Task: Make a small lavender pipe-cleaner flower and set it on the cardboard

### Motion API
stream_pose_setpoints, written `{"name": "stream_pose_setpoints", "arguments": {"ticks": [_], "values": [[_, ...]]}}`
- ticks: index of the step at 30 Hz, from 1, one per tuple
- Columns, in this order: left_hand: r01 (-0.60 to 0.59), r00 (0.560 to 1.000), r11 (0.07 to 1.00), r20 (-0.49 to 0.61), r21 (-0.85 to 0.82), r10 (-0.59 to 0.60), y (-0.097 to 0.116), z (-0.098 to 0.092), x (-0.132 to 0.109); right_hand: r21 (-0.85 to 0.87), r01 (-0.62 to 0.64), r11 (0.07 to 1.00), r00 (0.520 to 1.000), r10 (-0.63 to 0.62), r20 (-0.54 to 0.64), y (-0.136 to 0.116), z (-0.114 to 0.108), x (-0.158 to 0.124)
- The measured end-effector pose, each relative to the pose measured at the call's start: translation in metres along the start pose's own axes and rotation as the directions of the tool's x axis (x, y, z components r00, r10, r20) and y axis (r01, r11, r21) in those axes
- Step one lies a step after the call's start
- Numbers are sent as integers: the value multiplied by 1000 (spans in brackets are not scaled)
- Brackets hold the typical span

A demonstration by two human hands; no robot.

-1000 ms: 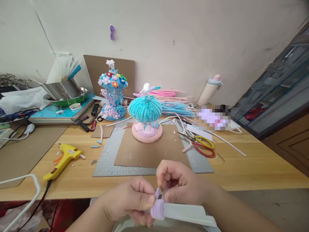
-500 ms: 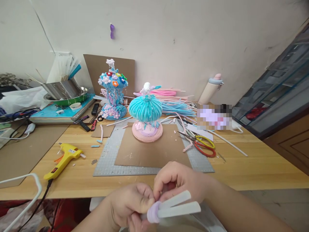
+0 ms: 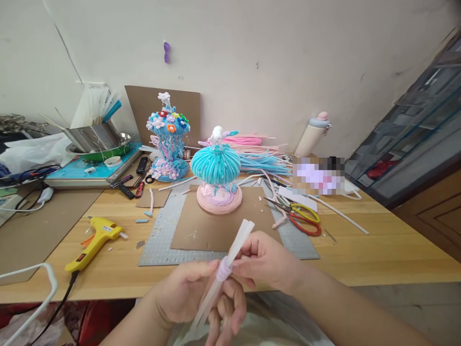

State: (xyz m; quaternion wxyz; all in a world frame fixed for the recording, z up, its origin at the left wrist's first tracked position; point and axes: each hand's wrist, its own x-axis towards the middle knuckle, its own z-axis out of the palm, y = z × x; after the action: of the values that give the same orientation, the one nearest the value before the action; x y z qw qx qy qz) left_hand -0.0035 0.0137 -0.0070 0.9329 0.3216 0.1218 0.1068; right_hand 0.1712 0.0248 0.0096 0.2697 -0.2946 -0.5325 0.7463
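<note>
Two translucent white glue sticks (image 3: 240,239), bound by a lilac pipe cleaner coil (image 3: 224,269), slant up and to the right above the table's front edge. Around their lower part my left hand (image 3: 196,293) is closed, its thumb against the coil and its other fingers curled beneath. My right hand (image 3: 268,262) pinches at the coil's right side; its fingertips are partly hidden behind the sticks. Beyond the hands, a turquoise pipe-cleaner dome (image 3: 216,164) stands on a round pink base (image 3: 219,205), on a cardboard sheet (image 3: 201,235).
A yellow glue gun (image 3: 99,240) lies at left. Scissors (image 3: 304,218) with red and yellow handles lie at right. Behind are a blue flowered model (image 3: 169,127), pipe cleaner bundles (image 3: 264,163) and a bottle (image 3: 311,137). A grey cutting mat (image 3: 158,247) lies under the cardboard.
The glue sticks have swung from pointing right to pointing up and away. Both hands have risen slightly, and the left hand's lower fingers have come into view.
</note>
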Motion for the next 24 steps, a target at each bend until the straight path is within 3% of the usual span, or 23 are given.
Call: {"name": "stream_pose_setpoints", "arguments": {"ticks": [2, 4, 6, 8, 10, 13, 15, 18, 21, 24], "values": [[-161, 961, 974, -200, 157, 191, 2, 4, -3, -50, 36, 998, 997, -40, -70, -3, 1, -1], [-240, 823, 878, -394, 413, 410, 3, 9, -5, -123, 19, 992, 984, -40, -174, -4, 3, -2], [-133, 686, 728, -468, 673, 558, 3, 13, -5, -203, -25, 979, 956, -36, -292, -2, 6, -3], [26, 629, 574, -460, 819, 627, 2, 17, -5, -251, -43, 967, 938, -47, -343, 2, 8, -4], [102, 633, 495, -440, 863, 637, 0, 20, -3, -285, -34, 958, 935, -70, -348, 7, 8, -5], [112, 656, 494, -437, 862, 615, -2, 21, -2, -299, -64, 952, 925, -56, -376, 13, 6, -6], [56, 684, 564, -443, 824, 580, -4, 20, -1, -218, -64, 974, 948, -9, -319, 16, 3, -7], [-78, 736, 748, -468, 659, 490, -5, 16, 0, -87, -8, 996, 983, -8, -183, 21, 1, -10], [-169, 740, 830, -488, 531, 463, -8, 12, 3, -286, 150, 946, 949, -218, -225, 27, 3, -14], [-207, 739, 845, -488, 492, 465, -10, 10, 6, -660, 282, 697, 857, -492, -154, 32, 4, -18]]}}
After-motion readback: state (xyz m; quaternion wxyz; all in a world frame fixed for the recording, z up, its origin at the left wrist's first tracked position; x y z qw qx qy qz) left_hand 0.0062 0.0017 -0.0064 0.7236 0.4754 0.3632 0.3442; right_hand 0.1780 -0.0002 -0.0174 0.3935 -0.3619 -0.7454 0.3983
